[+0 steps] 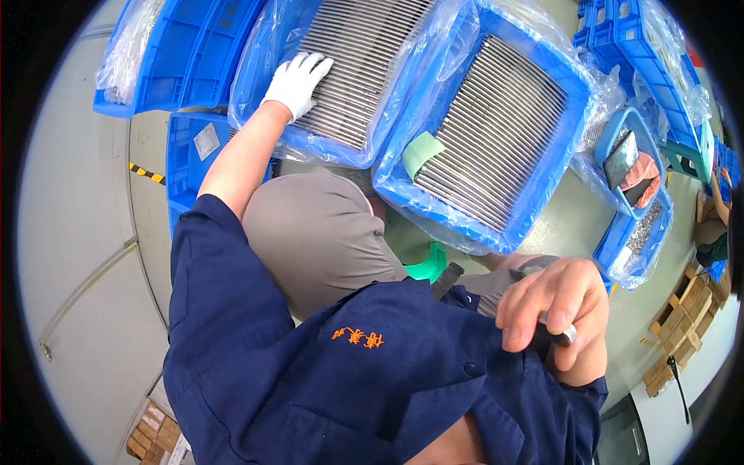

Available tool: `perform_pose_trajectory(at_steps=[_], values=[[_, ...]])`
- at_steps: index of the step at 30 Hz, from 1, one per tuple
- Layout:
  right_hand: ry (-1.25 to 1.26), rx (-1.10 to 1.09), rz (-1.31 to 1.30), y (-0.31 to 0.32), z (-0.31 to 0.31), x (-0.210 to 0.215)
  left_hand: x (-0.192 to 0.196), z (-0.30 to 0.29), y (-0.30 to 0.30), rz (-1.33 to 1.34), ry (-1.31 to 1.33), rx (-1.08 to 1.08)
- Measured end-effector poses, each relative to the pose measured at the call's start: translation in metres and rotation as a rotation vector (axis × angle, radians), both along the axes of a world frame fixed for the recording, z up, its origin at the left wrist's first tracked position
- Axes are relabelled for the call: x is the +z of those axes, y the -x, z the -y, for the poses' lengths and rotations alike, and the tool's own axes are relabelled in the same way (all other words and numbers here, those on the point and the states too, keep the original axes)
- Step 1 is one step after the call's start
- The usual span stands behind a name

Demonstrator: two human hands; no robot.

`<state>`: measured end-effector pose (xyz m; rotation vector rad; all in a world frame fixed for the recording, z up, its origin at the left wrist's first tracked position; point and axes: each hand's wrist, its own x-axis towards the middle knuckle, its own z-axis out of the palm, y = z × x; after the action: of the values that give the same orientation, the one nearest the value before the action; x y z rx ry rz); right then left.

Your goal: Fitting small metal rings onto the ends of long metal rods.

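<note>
My left hand (pixel 296 80), in a white glove, rests flat on rows of thin grey metal rods packed in a blue plastic-lined crate (pixel 329 151). My bare right hand (pixel 554 306) is close to my chest, fingers curled around a small dark tool with a metal tip (pixel 562 335). A second blue crate (pixel 566 147) of the same metal rods sits to the right, tilted, with a pale green slip (pixel 422 152) lying on its rods.
More blue crates are stacked at top left (pixel 182 54) and top right (pixel 651 54). Small blue bins (pixel 643 225) at the right hold metal parts and a pink cloth. A green stool (pixel 430 263) shows by my knees. Wooden pallets (pixel 682 325) stand on the grey floor.
</note>
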<state>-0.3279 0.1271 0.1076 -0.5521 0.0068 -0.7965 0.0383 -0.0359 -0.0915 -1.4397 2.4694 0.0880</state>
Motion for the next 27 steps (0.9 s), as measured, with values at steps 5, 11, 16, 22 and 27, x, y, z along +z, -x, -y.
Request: perform_pose_trajectory(at_steps=[5, 11, 16, 22, 27], values=[[0.005, 0.047, -0.004, -0.002, 0.004, -0.004, 0.0, 0.009, 0.002, 0.006, -0.036, 0.006], [-0.059, 0.03, -0.034, -0.007, 0.004, 0.0, 0.001, 0.019, 0.001, -0.007, 0.022, -0.048], [-0.064, -0.015, -0.057, -0.005, -0.003, 0.002, 0.001, 0.013, 0.007, -0.013, -0.078, -0.023], [-0.146, -0.019, -0.11, -0.007, -0.007, 0.004, -0.007, -0.002, 0.003, 0.034, -0.051, 0.005], [-0.076, -0.014, -0.123, -0.004, -0.006, 0.005, -0.011, -0.011, 0.004, 0.067, -0.056, -0.031]])
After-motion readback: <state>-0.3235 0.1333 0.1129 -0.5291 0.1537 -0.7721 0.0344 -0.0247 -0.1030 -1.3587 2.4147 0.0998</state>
